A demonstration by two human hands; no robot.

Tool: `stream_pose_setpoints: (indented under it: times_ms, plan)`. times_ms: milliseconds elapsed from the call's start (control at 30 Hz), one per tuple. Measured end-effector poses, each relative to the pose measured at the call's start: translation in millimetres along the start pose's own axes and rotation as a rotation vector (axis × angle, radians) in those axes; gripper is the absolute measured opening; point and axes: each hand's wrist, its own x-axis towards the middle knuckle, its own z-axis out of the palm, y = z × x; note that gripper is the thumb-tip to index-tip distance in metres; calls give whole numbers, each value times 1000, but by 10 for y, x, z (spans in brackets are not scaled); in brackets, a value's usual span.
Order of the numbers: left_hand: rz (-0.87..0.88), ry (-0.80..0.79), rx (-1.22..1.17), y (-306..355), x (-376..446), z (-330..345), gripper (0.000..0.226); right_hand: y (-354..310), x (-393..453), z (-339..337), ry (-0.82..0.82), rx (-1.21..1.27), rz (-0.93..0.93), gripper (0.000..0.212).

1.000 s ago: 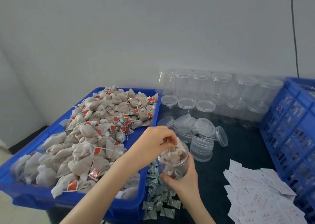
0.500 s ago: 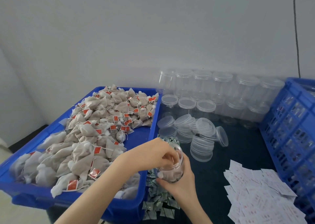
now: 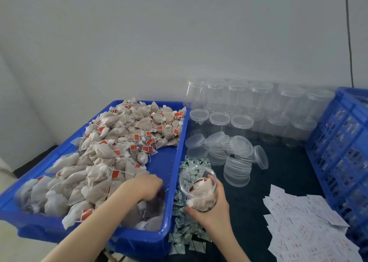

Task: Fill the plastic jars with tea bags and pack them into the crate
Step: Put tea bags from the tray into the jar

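Note:
My right hand (image 3: pixel 212 212) grips a clear open plastic jar (image 3: pixel 199 190), tilted a little toward the left and partly filled with tea bags. It is held just right of the blue tray (image 3: pixel 180 142). That tray holds a heap of beige tea bags (image 3: pixel 123 142) with red tags. My left hand (image 3: pixel 143 186) is down in the tray's near right corner among the bags, fingers curled downward with their tips hidden. The blue crate (image 3: pixel 342 142) stands at the right edge of the table.
Empty lidded jars (image 3: pixel 239 98) line the wall at the back. Stacks of loose clear lids (image 3: pixel 237 170) lie in front of them. Small green sachets (image 3: pixel 185 226) are piled under the held jar. White paper slips (image 3: pixel 298 222) are spread near the crate.
My left hand has left the jar's mouth and dropped left into the tray among the tea bags. The jar has sunk slightly lower in my right hand.

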Motion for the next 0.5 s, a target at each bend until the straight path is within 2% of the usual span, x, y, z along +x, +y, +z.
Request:
stream_pose_setpoints:
  times_ms: [67,200,500]
  plan:
    - [17,-20,42,40,35,47,29,9,-2,5,-3,-5,1,91]
    - [58,-18,-30,144,25,72,14,25,-10,20,3,8,9,90]
    - [35,37,25,145,83,99,18,-3,-23,13,-14,13,-5,91]
